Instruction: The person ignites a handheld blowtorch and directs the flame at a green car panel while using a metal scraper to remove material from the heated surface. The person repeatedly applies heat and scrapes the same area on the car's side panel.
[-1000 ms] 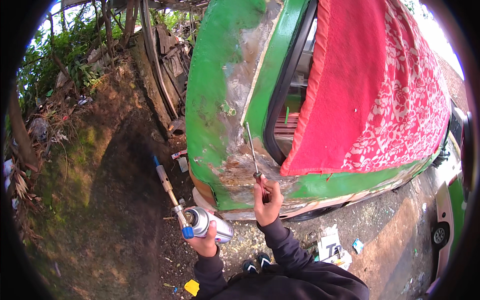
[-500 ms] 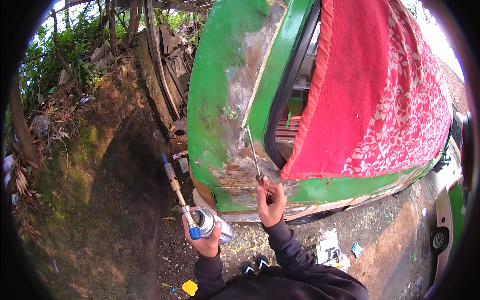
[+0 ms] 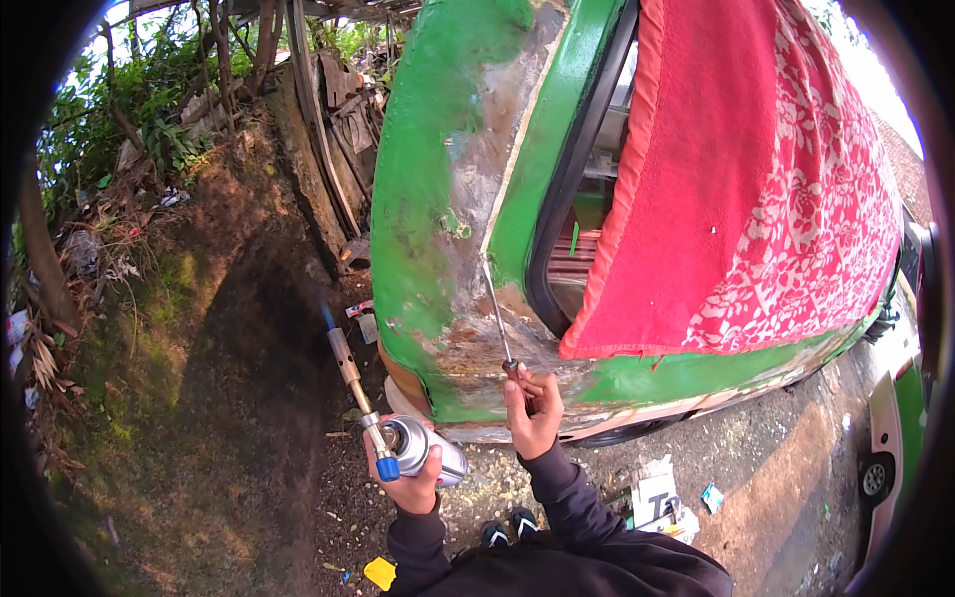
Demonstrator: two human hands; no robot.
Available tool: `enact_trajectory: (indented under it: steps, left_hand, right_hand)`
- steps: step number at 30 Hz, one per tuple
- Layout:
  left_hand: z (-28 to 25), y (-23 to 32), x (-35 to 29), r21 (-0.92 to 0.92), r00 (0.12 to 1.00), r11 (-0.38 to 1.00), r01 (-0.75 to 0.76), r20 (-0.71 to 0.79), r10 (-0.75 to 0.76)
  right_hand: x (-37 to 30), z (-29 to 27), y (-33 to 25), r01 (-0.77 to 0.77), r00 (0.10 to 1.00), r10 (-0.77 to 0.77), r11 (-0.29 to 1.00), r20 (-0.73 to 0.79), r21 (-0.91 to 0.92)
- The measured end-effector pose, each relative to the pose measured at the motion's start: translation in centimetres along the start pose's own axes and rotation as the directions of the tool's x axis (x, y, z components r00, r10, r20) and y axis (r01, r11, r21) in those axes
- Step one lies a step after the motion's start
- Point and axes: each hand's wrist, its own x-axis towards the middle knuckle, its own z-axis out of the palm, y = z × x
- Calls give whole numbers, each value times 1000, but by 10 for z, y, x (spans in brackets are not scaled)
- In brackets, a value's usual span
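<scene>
My left hand (image 3: pixel 412 490) is closed around a gas torch (image 3: pixel 434 456), a silver canister with a brass burner tube and a blue knob. A blue flame shows at the nozzle, which points up and away from the vehicle over the ground. In my right hand (image 3: pixel 537 422), the fingers pinch the dark handle of a screwdriver (image 3: pixel 497 316). Its thin shaft slants up, and the tip lies at the lower end of a pale seam (image 3: pixel 510 169) on the green vehicle body (image 3: pixel 423 214). Around the seam the paint is stripped to grey and brown patches.
A red floral cloth (image 3: pixel 706 199) drapes over the vehicle's window. Paper scraps (image 3: pixel 657 502) and a yellow piece (image 3: pixel 379 573) lie on the ground near my shoes (image 3: pixel 508 526). At far right stands another green vehicle (image 3: pixel 903 428). A mossy earth bank (image 3: pixel 159 398) rises at left.
My right hand has shifted slightly left and down, and the screwdriver's tip sits a little lower on the seam. The torch has stayed nearly still in my left hand.
</scene>
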Motion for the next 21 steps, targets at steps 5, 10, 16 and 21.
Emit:
enact_trajectory:
  steps: [5, 10, 16, 21]
  left_hand:
    - [-4, -1, 1, 23, 1000, 1000, 3, 6, -4]
    - [-5, 1, -3, 0, 1000, 1000, -3, 19, 3]
    - [-3, 2, -3, 8, 998, 999, 44, 41, -45]
    - [-5, 2, -3, 27, 997, 1000, 0, 73, -2]
  right_hand:
    - [22, 13, -11, 121, 992, -118, 990, 56, -69]
    - [-6, 11, 1, 40, 999, -40, 999, -20, -9]
    - [3, 15, -5, 8, 998, -9, 1000, -55, -17]
    - [1, 13, -7, 155, 988, -156, 984, -4, -86]
